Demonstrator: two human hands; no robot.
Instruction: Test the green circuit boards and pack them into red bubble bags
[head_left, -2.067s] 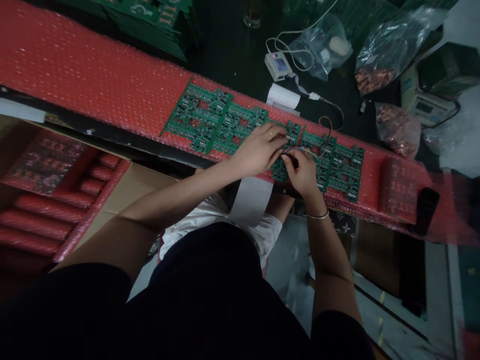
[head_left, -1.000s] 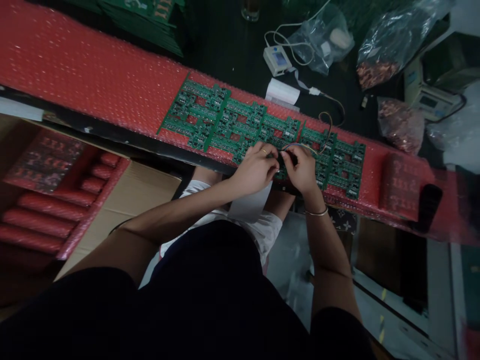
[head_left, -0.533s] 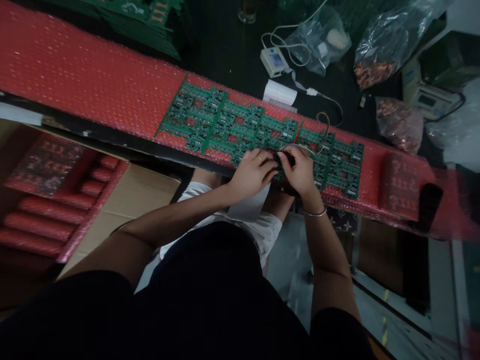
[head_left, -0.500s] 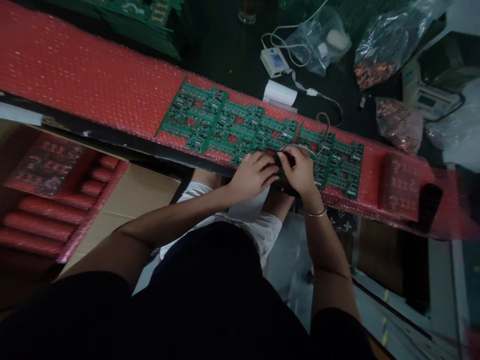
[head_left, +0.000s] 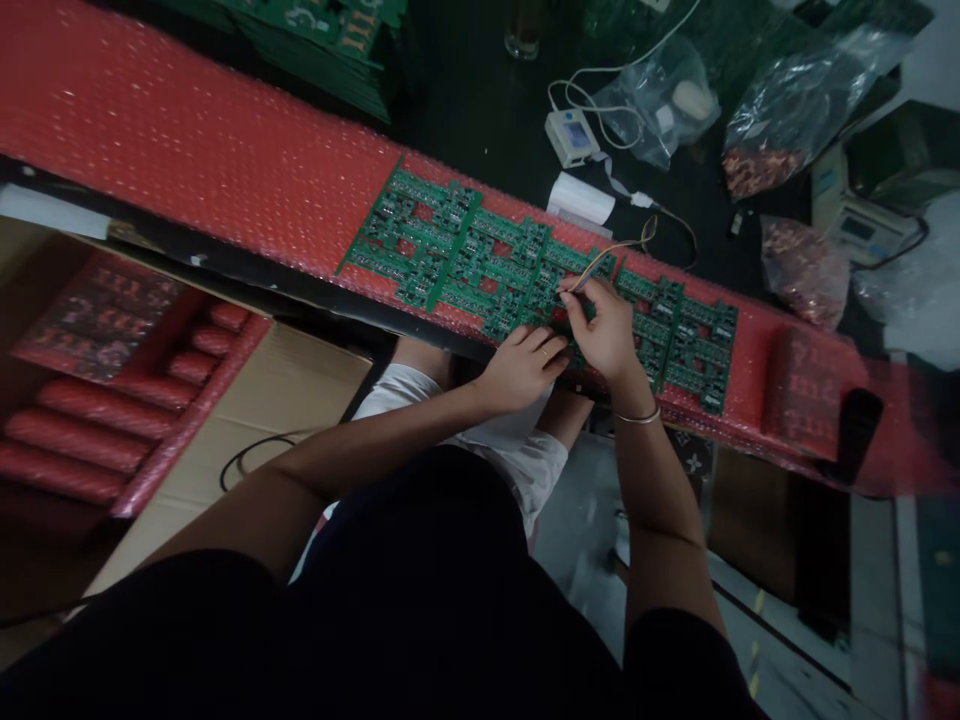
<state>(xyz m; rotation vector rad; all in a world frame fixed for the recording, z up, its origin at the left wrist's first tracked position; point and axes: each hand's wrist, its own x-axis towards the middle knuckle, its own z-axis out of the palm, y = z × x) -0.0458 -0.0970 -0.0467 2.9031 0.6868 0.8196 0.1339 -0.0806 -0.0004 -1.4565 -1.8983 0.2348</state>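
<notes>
A row of joined green circuit boards (head_left: 495,262) lies on red bubble wrap (head_left: 247,140) along the bench edge. My left hand (head_left: 525,368) rests on the near edge of the middle board, palm down with fingers stretched out. Just to its right, my right hand (head_left: 602,328) is over the same board, thumb and fingers pinched on the end of a thin wire lead (head_left: 604,257). Whatever tip the lead has is too small to make out. The lead runs back to a white ribbon cable and a small white device with a screen (head_left: 571,138).
A stack of green boards (head_left: 352,60) stands at the back left. Bags of copper-coloured parts (head_left: 802,270) lie on the right, beside a beige instrument (head_left: 862,225). A paper roll (head_left: 581,198) sits behind the boards. Below left, an open carton (head_left: 300,375) holds red-wrapped rolls.
My right hand has drawn a little away from my left fingers, farther across the board. The wire lead now runs straighter to its fingertips. My left hand stays at the board edge; the view has shifted.
</notes>
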